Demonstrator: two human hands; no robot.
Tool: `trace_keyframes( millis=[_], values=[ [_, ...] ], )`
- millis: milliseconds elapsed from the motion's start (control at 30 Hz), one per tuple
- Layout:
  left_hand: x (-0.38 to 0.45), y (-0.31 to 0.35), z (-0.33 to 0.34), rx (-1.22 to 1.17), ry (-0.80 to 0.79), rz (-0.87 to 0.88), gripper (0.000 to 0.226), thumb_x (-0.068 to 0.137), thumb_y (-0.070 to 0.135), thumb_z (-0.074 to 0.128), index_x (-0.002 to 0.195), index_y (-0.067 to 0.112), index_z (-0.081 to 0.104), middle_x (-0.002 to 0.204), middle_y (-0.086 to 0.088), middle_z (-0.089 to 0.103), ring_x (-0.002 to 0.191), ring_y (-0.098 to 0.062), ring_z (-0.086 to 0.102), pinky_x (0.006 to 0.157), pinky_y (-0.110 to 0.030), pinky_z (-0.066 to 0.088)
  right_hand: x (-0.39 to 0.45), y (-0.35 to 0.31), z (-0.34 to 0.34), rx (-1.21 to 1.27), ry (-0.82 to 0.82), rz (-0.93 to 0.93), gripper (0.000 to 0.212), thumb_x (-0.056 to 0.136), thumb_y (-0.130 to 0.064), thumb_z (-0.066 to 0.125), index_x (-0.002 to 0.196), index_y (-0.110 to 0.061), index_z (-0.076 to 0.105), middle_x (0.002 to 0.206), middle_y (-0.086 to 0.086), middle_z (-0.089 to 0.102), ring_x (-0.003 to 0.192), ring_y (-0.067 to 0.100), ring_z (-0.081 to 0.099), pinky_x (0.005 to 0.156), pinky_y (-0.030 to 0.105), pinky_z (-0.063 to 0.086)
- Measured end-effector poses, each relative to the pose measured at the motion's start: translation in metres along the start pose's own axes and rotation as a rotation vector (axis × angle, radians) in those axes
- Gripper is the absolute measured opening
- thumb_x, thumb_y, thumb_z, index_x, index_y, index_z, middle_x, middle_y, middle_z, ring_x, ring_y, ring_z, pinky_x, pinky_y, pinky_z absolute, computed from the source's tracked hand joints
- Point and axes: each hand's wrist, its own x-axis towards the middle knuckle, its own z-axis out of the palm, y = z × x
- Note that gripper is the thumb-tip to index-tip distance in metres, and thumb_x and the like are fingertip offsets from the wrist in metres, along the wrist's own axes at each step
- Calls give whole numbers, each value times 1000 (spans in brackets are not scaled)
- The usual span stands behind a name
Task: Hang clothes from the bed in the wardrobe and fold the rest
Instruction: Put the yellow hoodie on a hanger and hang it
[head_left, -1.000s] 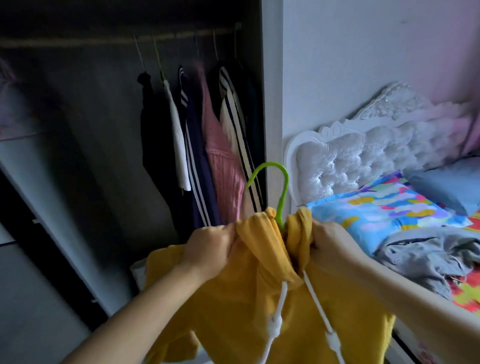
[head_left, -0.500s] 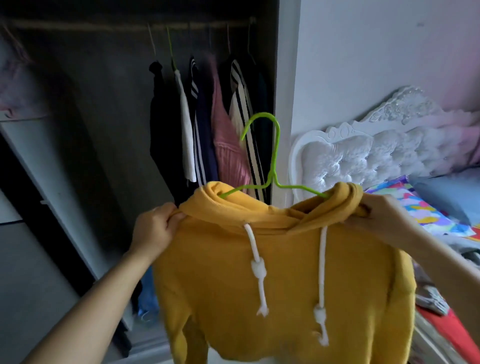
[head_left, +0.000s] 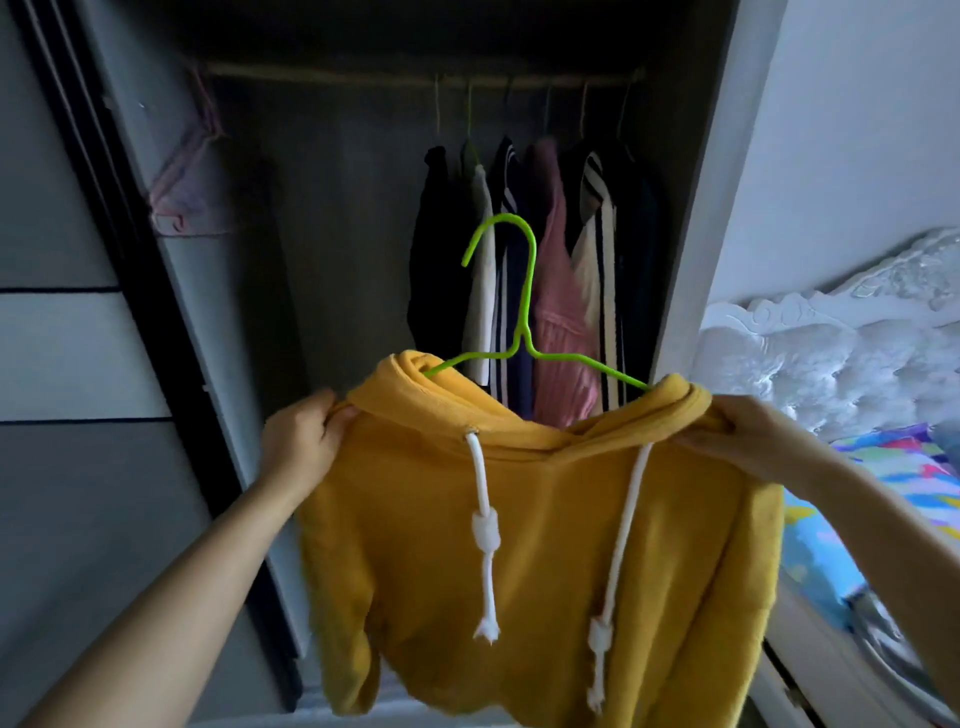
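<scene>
Yellow fleece hoodie (head_left: 545, 519) – thin green wire hanger (head_left: 524, 312) inside.

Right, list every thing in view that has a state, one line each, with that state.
Yellow drawstring hoodie: on the hanger, held up in front of the wardrobe, not yet on the rail.
Green wire hanger: inside the hoodie's neck, hook free.
Left hand: grips the hoodie's left shoulder.
Right hand: grips its right shoulder.
Dark wardrobe: open.
Wardrobe rail: several garments hang at its right end.

Matt fleecy cloth hoodie (head_left: 545, 519) on smooth glossy green hanger (head_left: 524, 312).
</scene>
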Motion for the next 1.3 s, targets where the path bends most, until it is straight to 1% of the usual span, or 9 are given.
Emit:
trace_keyframes(
  millis=[67, 333, 467, 533, 700, 1033, 1133, 1233, 1300],
  values=[
    [12, -14, -14, -1, 4, -24, 38, 91, 12, 55, 57, 20, 39, 50, 4, 41, 52, -25, 49, 46, -22, 29, 14, -31, 6, -30, 33, -66, 9, 85, -15, 64, 80, -13, 56, 65, -2, 49, 63, 11, 44, 53, 12, 36],
    [65, -55, -45, 382, 57, -179, 32, 96, 31, 40, 96, 5, 58, 95, -15, 62, 92, -35, 58, 73, -40, 42, 53, -111, 29, 338, 178, -102, 11, 84, -14, 62, 75, -21, 61, 73, 1, 63, 68, 17, 58, 51, 18, 45],
    [94, -63, -58, 601, -8, -207, 37, 94, 30, 45, 121, 5, 51, 120, -16, 55, 113, -33, 48, 88, -42, 40, 77, -137, 36, 563, 203, 27, 5, 84, -15, 61, 79, -18, 62, 78, 4, 63, 73, 19, 59, 72, 36, 50],
    [107, -75, -66, 644, 40, -190, 39, 91, 30, 52, 118, 3, 55, 116, -18, 57, 111, -35, 49, 86, -43, 40, 95, -148, 37, 644, 199, 81, 3, 84, -17, 61, 84, -14, 61, 86, 9, 63, 77, 22, 59, 79, 43, 49],
    [152, -103, -80, 815, 23, -239, 41, 90, 31, 52, 119, 2, 53, 126, -16, 50, 120, -32, 41, 90, -41, 36, 154, -185, 51, 925, 180, 169, 53, 83, -18, 64, 132, -7, 45, 114, 14, 55, 96, 31, 52, 84, 47, 42],
    [255, -166, -86, 947, 236, -157, 39, 75, -10, 57, 114, -9, 54, 133, -29, 42, 132, -40, 31, 95, -50, 33, 307, -251, 94, 1117, 156, 6, 47, 88, -13, 60, 131, -6, 43, 112, 11, 53, 100, 33, 52, 85, 43, 41],
    [272, -181, -87, 1018, 165, -251, 49, 83, 1, 53, 130, 0, 41, 150, -20, 19, 141, -33, 10, 108, -46, 18, 343, -266, 103, 1124, 190, -11, 32, 90, -9, 56, 121, -2, 52, 102, 12, 56, 96, 33, 56, 81, 40, 45],
    [287, -202, -88, 1075, 240, -96, 45, 57, -10, 72, 101, -8, 61, 128, -31, 49, 125, -43, 43, 97, -59, 35, 375, -280, 107, 1074, 269, -61, 11, 89, -2, 55, 98, -1, 61, 93, 13, 59, 80, 27, 57, 69, 34, 48],
    [295, -216, -93, 1145, 309, 0, 38, 44, -16, 72, 80, -10, 64, 107, -32, 61, 105, -47, 58, 83, -68, 38, 391, -286, 109, 1043, 330, -75, 11, 88, -3, 56, 98, -7, 60, 102, 15, 59, 94, 31, 58, 85, 40, 49]
  ],
)
